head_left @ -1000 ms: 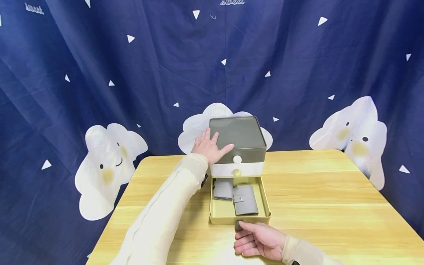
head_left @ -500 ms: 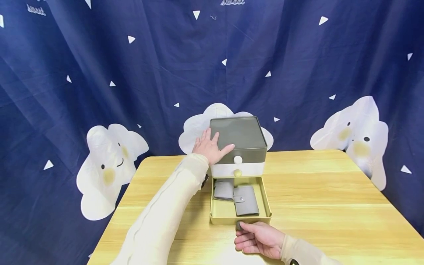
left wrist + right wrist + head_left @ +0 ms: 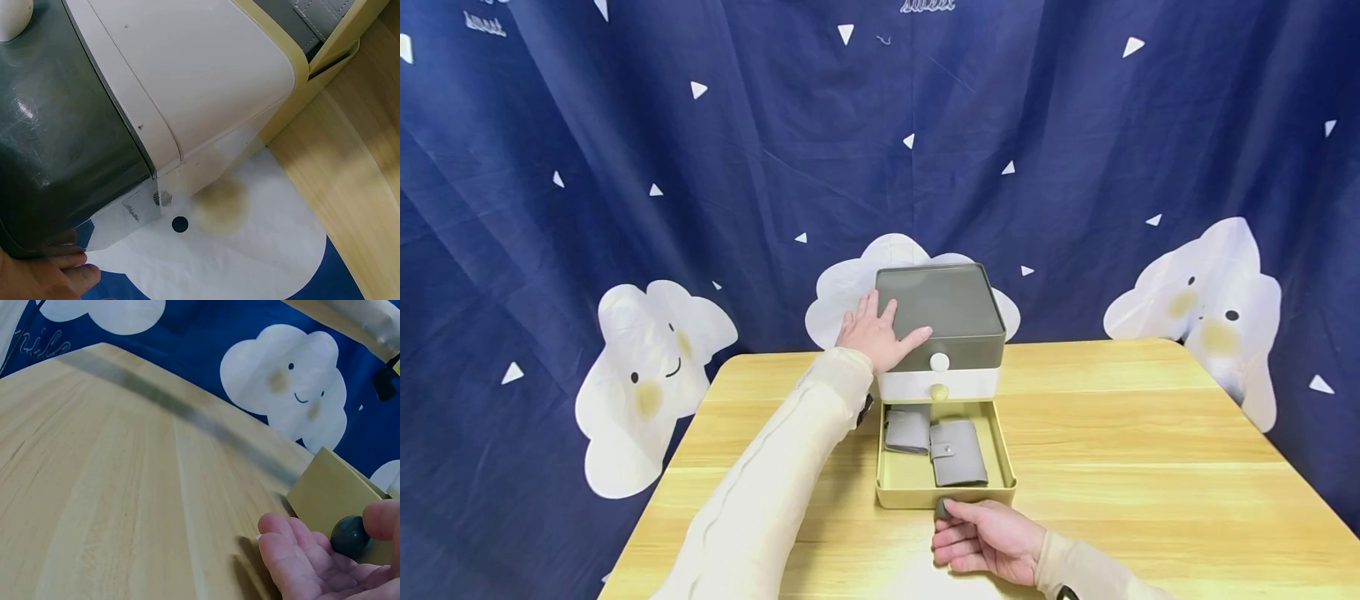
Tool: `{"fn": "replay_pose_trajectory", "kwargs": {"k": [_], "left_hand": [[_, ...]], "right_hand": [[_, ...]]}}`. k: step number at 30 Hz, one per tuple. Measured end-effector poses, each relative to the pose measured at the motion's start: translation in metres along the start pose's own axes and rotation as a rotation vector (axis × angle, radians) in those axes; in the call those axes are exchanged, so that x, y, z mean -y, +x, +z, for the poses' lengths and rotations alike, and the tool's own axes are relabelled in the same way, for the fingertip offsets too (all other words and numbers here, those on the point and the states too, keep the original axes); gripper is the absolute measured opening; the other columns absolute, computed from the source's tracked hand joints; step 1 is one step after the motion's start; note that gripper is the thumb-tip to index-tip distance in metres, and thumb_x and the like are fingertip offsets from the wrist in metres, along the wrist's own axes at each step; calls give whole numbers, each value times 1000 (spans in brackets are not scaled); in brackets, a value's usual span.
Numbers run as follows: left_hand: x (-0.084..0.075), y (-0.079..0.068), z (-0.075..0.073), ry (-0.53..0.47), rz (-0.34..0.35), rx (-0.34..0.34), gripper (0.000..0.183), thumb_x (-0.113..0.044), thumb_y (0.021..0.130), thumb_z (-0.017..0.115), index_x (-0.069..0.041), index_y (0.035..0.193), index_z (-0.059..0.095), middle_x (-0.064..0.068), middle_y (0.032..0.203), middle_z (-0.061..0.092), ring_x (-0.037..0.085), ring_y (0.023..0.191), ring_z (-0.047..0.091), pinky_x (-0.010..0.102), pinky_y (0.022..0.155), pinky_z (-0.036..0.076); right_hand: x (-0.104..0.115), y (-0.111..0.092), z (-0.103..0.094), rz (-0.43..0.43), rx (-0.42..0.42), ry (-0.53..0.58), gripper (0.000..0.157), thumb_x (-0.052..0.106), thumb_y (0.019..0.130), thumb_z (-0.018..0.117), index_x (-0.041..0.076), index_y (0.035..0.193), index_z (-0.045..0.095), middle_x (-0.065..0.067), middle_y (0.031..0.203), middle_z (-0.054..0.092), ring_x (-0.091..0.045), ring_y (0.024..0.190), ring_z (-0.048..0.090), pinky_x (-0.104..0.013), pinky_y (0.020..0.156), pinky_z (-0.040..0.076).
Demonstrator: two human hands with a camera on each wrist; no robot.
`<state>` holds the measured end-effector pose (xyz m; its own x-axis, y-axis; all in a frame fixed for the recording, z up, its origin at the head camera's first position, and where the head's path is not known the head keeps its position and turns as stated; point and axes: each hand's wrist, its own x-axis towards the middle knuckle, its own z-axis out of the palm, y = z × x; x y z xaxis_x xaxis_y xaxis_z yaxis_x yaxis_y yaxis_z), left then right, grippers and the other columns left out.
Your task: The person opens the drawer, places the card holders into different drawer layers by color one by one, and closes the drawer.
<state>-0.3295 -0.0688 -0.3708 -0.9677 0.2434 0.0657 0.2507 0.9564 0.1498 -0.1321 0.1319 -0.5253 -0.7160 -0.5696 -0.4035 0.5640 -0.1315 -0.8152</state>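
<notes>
A small drawer unit with a dark green top tier and a white middle tier stands on the table. Its lowest drawer, a yellow one, is pulled out toward me. Inside lie two grey wallets: one with a snap strap at the right, a smaller-looking one at the left, partly under the unit. My left hand rests spread on the top's left front corner. With thumb and fingers my right hand pinches the dark round knob on the yellow drawer's front.
The wooden table extends to both sides of the unit. A navy curtain with white clouds and triangles hangs behind it. A white knob and a yellow knob mark the two upper tiers.
</notes>
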Motion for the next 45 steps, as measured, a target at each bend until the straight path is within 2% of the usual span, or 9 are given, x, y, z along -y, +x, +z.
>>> {"fn": "replay_pose_trajectory", "kwargs": {"k": [9, 23, 35, 45], "left_hand": [[-1, 0, 0, 4, 11, -1, 112, -93, 72, 11, -16, 154, 25, 15, 160, 4, 28, 147, 0, 53, 114, 12], [-4, 2, 2, 9, 1, 11, 114, -94, 70, 8, -17, 154, 23, 14, 161, 3, 27, 147, -1, 53, 115, 10], [-6, -4, -6, 144, 30, -18, 104, -88, 78, 6, -20, 153, 29, 15, 159, 15, 29, 147, 6, 53, 115, 10], [-6, -11, -6, 163, 36, -41, 97, -84, 82, 8, -21, 152, 32, 18, 157, 20, 33, 146, 9, 50, 115, 11]], "right_hand": [[8, 3, -2, -15, -24, 0, 45, 37, 99, 51, -7, 109, 59, -15, 95, 71, -26, 88, 70, -34, 76, 56], [21, 20, -6, -29, -84, -9, 48, 38, 98, 52, -8, 109, 57, -17, 96, 70, -29, 91, 70, -36, 78, 56], [29, 38, -10, -43, -112, -20, 49, 37, 99, 50, -10, 111, 56, -20, 99, 69, -30, 91, 69, -38, 80, 55], [34, 46, -12, -48, -114, 17, 47, 36, 99, 49, -9, 111, 55, -17, 95, 70, -26, 89, 70, -35, 77, 56]]}}
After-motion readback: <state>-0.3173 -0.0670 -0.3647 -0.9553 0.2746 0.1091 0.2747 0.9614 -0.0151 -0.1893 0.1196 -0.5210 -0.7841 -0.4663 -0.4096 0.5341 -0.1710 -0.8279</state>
